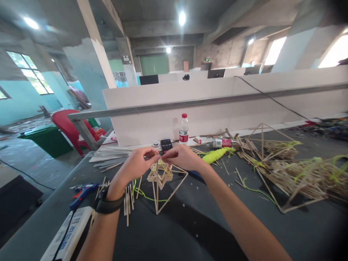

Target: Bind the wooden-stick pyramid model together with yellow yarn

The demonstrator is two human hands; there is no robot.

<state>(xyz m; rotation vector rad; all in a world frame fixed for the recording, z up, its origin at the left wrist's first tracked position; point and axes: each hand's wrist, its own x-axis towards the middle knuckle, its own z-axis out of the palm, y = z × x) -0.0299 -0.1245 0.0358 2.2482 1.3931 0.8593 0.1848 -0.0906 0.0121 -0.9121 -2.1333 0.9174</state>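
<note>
While both hands meet over the middle of the table, the left hand (pixel 137 163) and right hand (pixel 182 156) are each pinched nearly closed at the fingertips, right at the top of a small stick frame (pixel 163 183) made of thin wooden sticks. Looks like they've got a bit of neon yellow string (pixel 162 166) between thumb and fingers where it wraps the top of the frame, though the exact contact is too small to make out. The frame stands on the table just below the hands, its long pointed end towards the camera, and a loose tail of the same string trails off to its left.

Surface is a dark grey table (pixel 190 232), dusted with little scraps. A white partition wall (pixel 217 108) with a metal rail runs along the far edge, and behind that it's a bare concrete room with pillars, ceiling lights and bright windows.

Other stuff: loose sticks (pixel 129 197) lie just beside the left wrist, which wears a black watch (pixel 107 203). A blue glue gun (pixel 81 192) sits further left. Behind the hands there's a phone (pixel 166 145) and a water bottle (pixel 183 129), plus a spool of yellow string (pixel 214 155) near the right hand. Off to the right sits a pile of finished frames (pixel 293 170), well apart from the hands. A red chair (pixel 67 127) stands past the table's left corner
</note>
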